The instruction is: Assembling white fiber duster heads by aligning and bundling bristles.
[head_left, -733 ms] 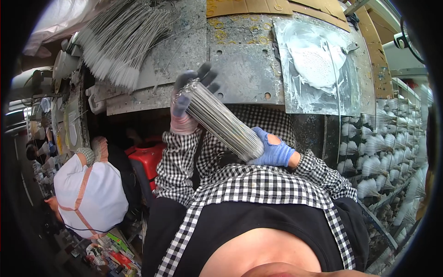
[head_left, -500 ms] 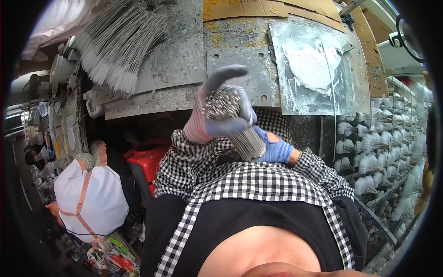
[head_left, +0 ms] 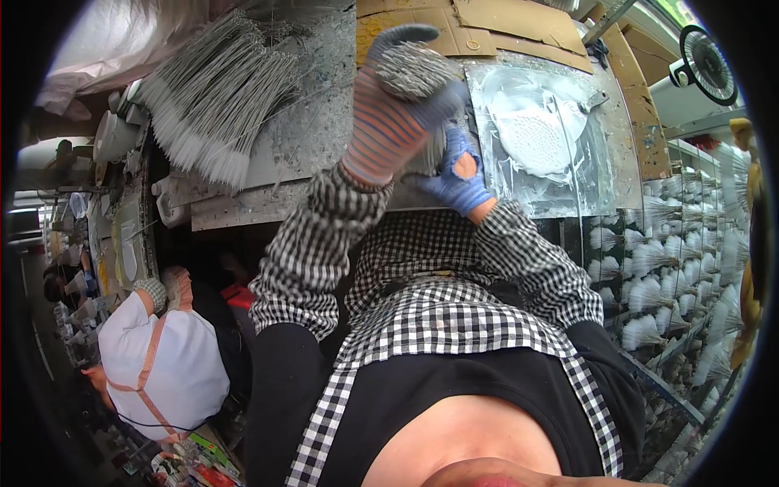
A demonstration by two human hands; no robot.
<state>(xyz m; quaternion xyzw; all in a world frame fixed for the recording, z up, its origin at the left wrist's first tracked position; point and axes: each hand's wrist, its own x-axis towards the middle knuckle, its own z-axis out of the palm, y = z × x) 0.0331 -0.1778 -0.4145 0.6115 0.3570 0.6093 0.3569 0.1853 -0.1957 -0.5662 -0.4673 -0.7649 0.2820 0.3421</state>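
Observation:
A thick bundle of thin grey stems (head_left: 414, 71) stands above the worktable, its speckled tips bunched at the top. My left hand (head_left: 393, 122), in a striped glove with grey fingers, is closed round it near those tips, thumb stretched over the far side. Just below, my right hand (head_left: 459, 177) wears a blue glove with a hole at the back. Its thumb points left and its fingers reach up, spread beside the lower end of the bundle. Whether they touch the stems is hidden. Right of both hands, a board (head_left: 600, 187) smeared white carries a round patch of white paste (head_left: 531, 138).
Long pale strands (head_left: 227, 97) lie fanned on the table's left. Cardboard (head_left: 523, 31) covers the back edge. A thin rod crosses the paste board. Racks of white tufts (head_left: 657, 252) stand at right, below a fan (head_left: 707, 65). Another person (head_left: 166, 357) is bent over at lower left.
Both hands have moved away from my lap, up and over the worktable, with the bundle in my left hand. My right hand has come off the bundle's lower end and spread its fingers.

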